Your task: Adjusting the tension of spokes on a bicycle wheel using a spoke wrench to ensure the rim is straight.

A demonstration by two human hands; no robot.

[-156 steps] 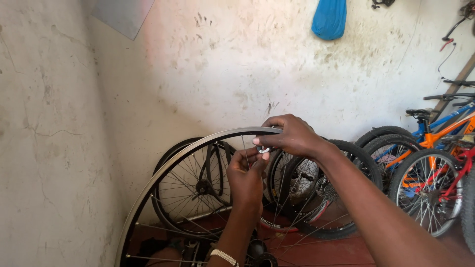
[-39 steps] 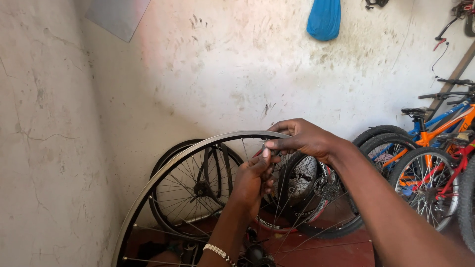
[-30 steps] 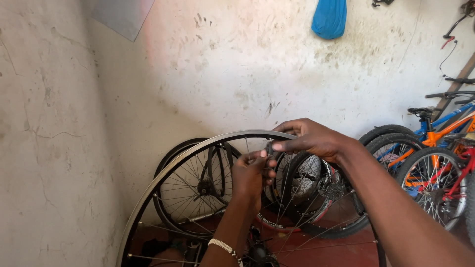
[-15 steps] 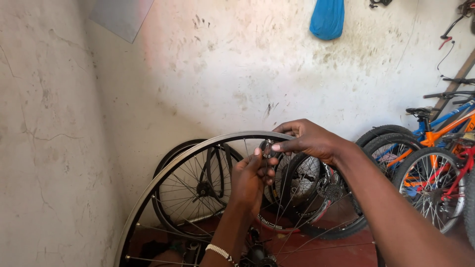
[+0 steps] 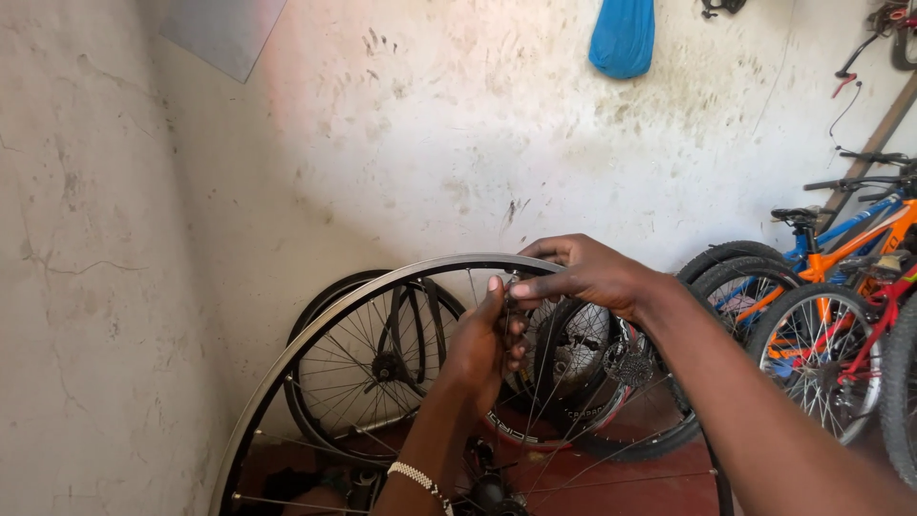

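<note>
- The left hand (image 5: 482,342) is up inside the big silver wheel rim (image 5: 315,330), just under the top of it.
- Its thumb and fingers are pressed together on a thin spoke (image 5: 506,320) near the rim, just as they were half a second ago.
- The right hand (image 5: 585,274) rests on top of the rim, right beside the left hand. Its fingers are bent and pinch down at the same spot.
- I cannot tell if there is a small tool between the fingers. It is too small to see.
- Five seconds ago the left hand was a bit lower and more open. Now its thumb points up and touches the right hand's fingers.
- The right hand has stayed at almost the same place on the rim the whole time.
- A white bead bracelet (image 5: 415,478) sits on the left wrist, below the hand.
- Behind the hands, other black wheels (image 5: 382,354) lean on the pale wall (image 5: 401,143).
- Far right of the right arm stand an orange bike (image 5: 860,239) and more wheels.
- High above the hands, a blue bag (image 5: 623,36) hangs on the wall.
</note>
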